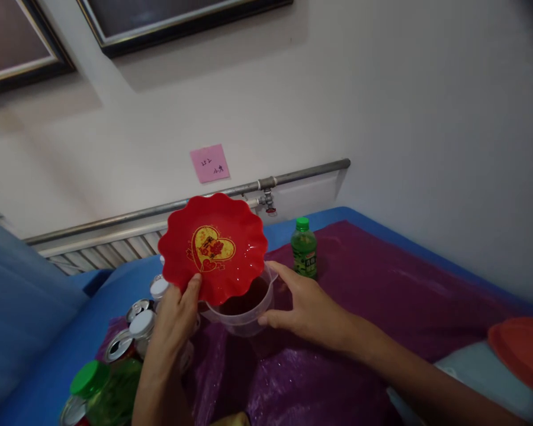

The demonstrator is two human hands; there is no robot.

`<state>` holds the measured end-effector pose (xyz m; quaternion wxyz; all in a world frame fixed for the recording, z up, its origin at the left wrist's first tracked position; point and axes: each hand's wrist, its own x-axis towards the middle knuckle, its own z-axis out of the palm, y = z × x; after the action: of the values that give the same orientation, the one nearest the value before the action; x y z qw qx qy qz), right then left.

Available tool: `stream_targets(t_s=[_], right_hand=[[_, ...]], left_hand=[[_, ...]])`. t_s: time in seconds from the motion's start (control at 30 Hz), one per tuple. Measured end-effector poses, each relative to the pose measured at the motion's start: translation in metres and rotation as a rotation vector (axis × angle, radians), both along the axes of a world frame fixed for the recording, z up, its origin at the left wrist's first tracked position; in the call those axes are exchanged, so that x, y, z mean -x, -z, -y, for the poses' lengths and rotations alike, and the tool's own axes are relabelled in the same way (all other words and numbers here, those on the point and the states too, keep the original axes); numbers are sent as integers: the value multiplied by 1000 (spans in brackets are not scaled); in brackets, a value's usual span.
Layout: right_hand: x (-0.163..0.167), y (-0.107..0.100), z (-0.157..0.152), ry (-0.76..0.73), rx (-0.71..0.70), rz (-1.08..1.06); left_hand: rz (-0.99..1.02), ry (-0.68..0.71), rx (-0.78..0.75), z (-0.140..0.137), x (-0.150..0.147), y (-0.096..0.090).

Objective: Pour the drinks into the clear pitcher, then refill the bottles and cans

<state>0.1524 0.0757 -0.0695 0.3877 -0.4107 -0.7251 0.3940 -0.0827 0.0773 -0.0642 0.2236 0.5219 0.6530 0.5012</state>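
My left hand (175,316) grips a red plate (244,236) with a scalloped rim and a gold heart print, its thumb on the plate's face. The plate is tilted, and its lower edge lies over the mouth of a translucent plastic jug (244,322). Dark liquid shows inside the jug, partly hidden by the plate. On the jug's right side, my right hand (308,302) has its thumb at the front and its fingers near the spout. Shiny wet-looking spots show on the right part of the plate.
A green-capped bottle (304,248) stands behind on the purple sheet (364,284). Left of my left arm are several cans and white-capped jars (142,324), plus a larger green-capped bottle (91,378). An orange-red object (524,349) sits at right. A pipe (311,173) runs along the wall.
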Motion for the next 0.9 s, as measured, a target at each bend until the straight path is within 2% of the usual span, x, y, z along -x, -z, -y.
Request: stream_targets(t_s=[0.1,0.23,0.43,0.53,0.77,0.9], right_hand=[[-3,-2,0,-53,-6,-11],[-10,-3,-3,-89,-23,-66],[-22,-6,-8,193,-213,-103],[-22,-5,-9,309,-288,-158],[-19,-5,-6,292,-370,-186],[-20,-7,0,315,-412,-232]], left_hand=[[-34,34,23,7,-4,-8],[-188,-49,-17,16,-12,-20],[-244,-46,-190,21,-15,-24],[-271,-56,-228,23,-14,-23],[-287,-60,-205,31,-13,-20],[-300,-47,-343,34,-13,-22]])
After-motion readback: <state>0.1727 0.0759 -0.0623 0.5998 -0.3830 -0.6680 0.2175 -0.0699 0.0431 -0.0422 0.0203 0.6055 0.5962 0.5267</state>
